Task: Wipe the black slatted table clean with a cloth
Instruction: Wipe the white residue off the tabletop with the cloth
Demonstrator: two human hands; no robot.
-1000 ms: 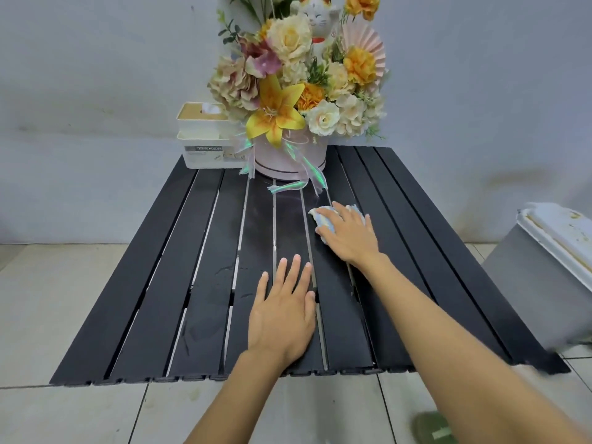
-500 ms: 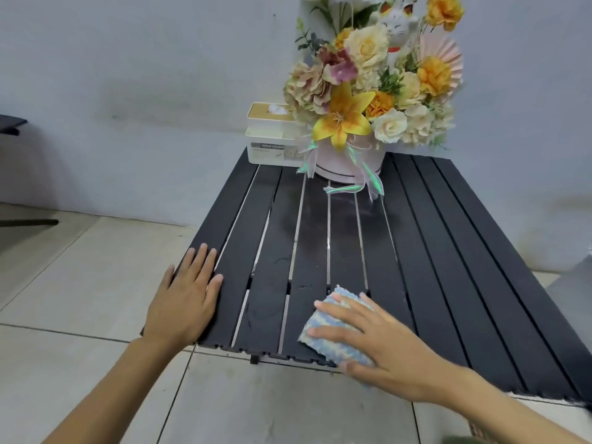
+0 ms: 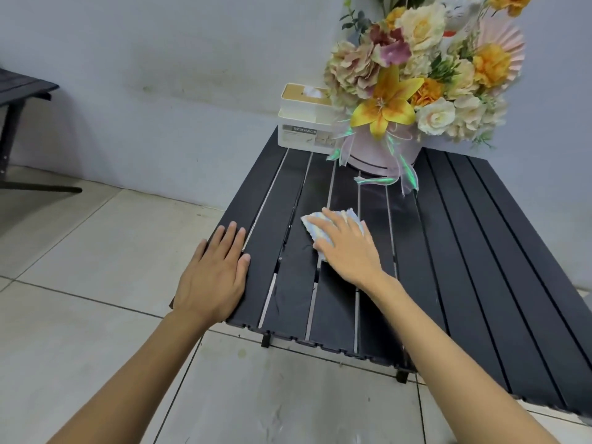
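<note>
The black slatted table [image 3: 464, 251] fills the middle and right of the view. My right hand [image 3: 347, 248] lies flat with straight fingers on a pale blue-and-white cloth [image 3: 312, 224], pressing it onto the slats left of the table's centre. Only the cloth's left and far edges show past the hand. My left hand [image 3: 214, 274] rests flat, fingers straight, on the table's left edge slat near the front corner.
A flower arrangement in a pink round box [image 3: 384, 152] stands at the table's far side, its ribbons trailing onto the slats. A white tissue holder [image 3: 302, 123] sits at the far left corner. A dark bench [image 3: 19, 91] stands by the wall at left. Tiled floor surrounds the table.
My right hand has slid the cloth away from the front edge toward the table's middle. My left hand stays on the left edge slat. The view has shifted left.
</note>
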